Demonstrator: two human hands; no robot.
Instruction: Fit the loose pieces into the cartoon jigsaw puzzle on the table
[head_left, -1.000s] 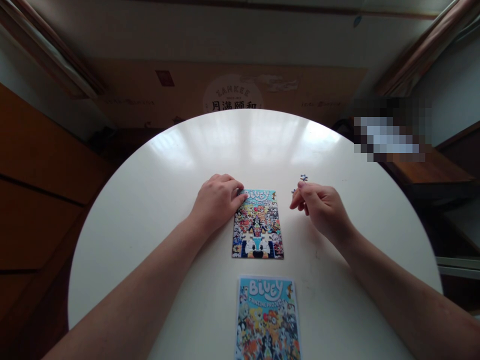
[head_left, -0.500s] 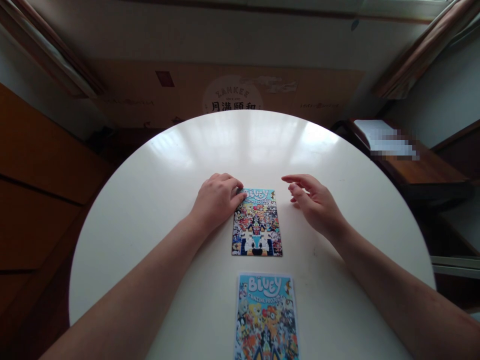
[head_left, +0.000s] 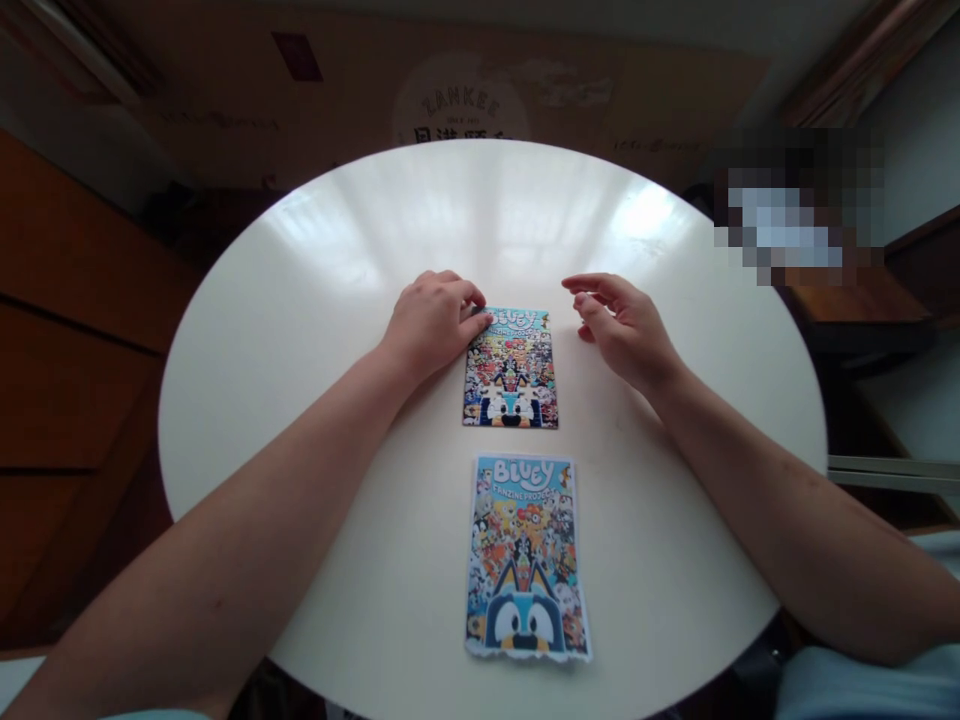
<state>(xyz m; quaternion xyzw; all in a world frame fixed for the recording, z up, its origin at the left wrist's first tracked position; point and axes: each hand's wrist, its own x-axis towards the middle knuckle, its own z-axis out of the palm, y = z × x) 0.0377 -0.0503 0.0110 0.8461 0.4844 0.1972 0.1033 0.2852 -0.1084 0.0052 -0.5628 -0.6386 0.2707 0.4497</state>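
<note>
A small assembled jigsaw puzzle (head_left: 513, 375) with a crowded cartoon picture and the word BLUEY lies flat on the white table. My left hand (head_left: 435, 315) is at its upper left corner, the thumb on the puzzle's face and the bent index finger by the edge, closed on that corner. To the right of the puzzle, apart from it, my right hand (head_left: 619, 325) hovers with loosely bent, spread fingers and holds nothing. Nearer to me lies a printed paper sheet (head_left: 526, 560) with the same picture; its bottom edge is torn and uneven.
The round white table (head_left: 337, 560) reflects window light along its far side. Beyond it stands a large cardboard panel (head_left: 570, 90) with printed lettering. A wooden cabinet (head_left: 75, 370) is on the left, and a brown wooden surface (head_left: 855, 295) on the right, partly blurred out.
The view has tilted down, so the whole printed sheet and its torn bottom edge now show. Both hands and the puzzle keep about the same places on the table.
</note>
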